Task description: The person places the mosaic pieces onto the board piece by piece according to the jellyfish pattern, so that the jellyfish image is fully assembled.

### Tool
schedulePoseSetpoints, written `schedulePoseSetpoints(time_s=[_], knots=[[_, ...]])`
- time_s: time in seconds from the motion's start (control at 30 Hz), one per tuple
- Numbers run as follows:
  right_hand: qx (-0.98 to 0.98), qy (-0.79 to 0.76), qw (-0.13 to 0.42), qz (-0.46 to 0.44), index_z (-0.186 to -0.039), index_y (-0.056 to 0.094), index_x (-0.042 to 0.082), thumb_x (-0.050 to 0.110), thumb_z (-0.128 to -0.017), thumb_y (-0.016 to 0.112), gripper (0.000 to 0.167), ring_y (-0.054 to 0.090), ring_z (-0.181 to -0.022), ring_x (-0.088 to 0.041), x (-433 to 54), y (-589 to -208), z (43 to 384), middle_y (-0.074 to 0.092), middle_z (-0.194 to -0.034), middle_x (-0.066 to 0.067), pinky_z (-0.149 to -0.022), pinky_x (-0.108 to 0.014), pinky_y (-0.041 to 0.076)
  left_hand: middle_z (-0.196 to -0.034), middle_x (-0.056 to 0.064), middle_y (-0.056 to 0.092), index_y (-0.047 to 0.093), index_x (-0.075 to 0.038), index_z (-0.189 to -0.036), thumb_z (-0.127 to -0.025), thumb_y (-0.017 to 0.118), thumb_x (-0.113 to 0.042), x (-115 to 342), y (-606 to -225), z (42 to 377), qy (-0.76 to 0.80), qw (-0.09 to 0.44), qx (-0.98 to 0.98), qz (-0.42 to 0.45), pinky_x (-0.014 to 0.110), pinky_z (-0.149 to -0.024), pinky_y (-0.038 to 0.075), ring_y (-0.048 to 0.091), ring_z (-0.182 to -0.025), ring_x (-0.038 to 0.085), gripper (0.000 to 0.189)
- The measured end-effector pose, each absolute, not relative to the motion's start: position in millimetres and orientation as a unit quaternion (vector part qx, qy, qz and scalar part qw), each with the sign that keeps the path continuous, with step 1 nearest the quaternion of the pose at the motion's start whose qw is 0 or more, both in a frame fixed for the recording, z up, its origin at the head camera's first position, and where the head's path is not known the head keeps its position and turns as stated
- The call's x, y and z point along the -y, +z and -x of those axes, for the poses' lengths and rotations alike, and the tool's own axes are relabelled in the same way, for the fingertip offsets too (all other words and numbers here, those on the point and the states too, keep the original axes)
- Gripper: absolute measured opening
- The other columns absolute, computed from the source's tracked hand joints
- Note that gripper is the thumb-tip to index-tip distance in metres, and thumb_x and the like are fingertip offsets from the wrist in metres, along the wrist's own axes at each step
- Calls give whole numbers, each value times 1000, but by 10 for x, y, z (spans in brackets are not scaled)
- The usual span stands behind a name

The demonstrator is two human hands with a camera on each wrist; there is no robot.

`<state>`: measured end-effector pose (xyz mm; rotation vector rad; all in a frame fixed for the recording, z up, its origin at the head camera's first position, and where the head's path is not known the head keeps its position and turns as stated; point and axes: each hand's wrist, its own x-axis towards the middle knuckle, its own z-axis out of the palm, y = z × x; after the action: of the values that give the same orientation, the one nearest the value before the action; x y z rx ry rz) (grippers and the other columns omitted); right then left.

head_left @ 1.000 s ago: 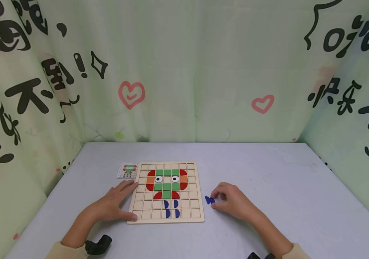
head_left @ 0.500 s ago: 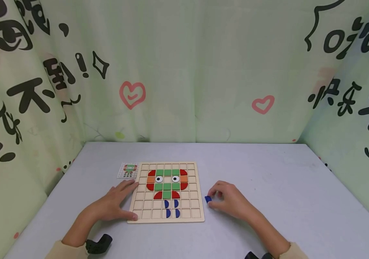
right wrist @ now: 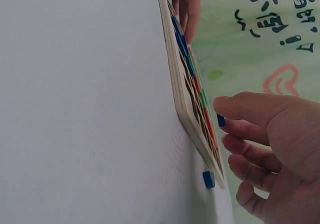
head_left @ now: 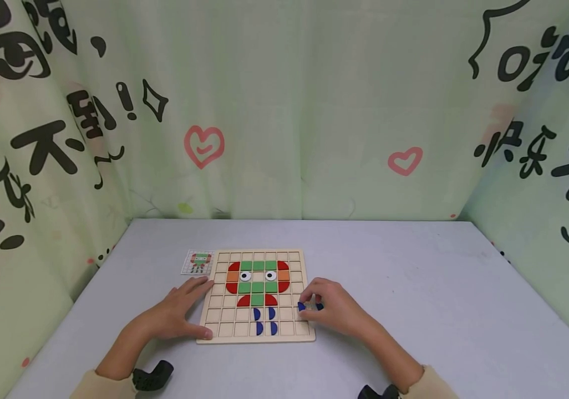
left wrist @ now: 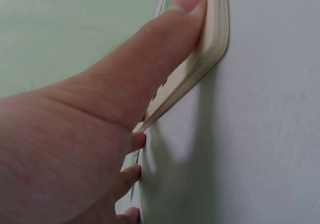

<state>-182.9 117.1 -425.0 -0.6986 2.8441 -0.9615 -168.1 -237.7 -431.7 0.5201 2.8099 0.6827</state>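
Observation:
A wooden grid board [head_left: 291, 332] lies on the table, with green, red, orange and blue pieces and two eye pieces forming a figure. My left hand [head_left: 174, 315] rests at its left side, thumb on the lower left corner and fingers stretched along the edge. In the left wrist view the thumb [left wrist: 165, 44] lies flat on the board's face. My right hand [head_left: 333, 307] pinches a small blue puzzle piece [head_left: 301, 306] between thumb and index finger, over the board's right edge. A second blue piece [right wrist: 208, 179] lies on the table beside the board, partly hidden by the right hand in the head view.
A small picture card [head_left: 197, 262] showing a similar figure lies at the board's upper left. The white table [head_left: 404, 260] ends at a pale green curtain [head_left: 264, 111] behind and on both sides. Black wrist devices [head_left: 152, 377] sit near both sleeves.
My right hand has moved left from the table to over the board's right edge, carrying one blue piece. The other blue piece stays behind on the table. My left hand has not moved.

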Motion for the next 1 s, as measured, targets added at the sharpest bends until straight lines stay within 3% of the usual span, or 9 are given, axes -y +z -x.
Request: schedulePoseSetpoints(time_s=[1.0], knots=[[-897, -322, 55, 296, -90, 73, 16, 26, -80, 79, 17, 50, -78, -8, -522, -4217, 1850, 60, -85, 6, -66, -18, 43, -155, 17, 27, 34, -10, -149, -66, 81, -56, 2370, -4310, 1679, 229, 100, -953, -174, 70, -109, 17, 28, -141, 44, 107]])
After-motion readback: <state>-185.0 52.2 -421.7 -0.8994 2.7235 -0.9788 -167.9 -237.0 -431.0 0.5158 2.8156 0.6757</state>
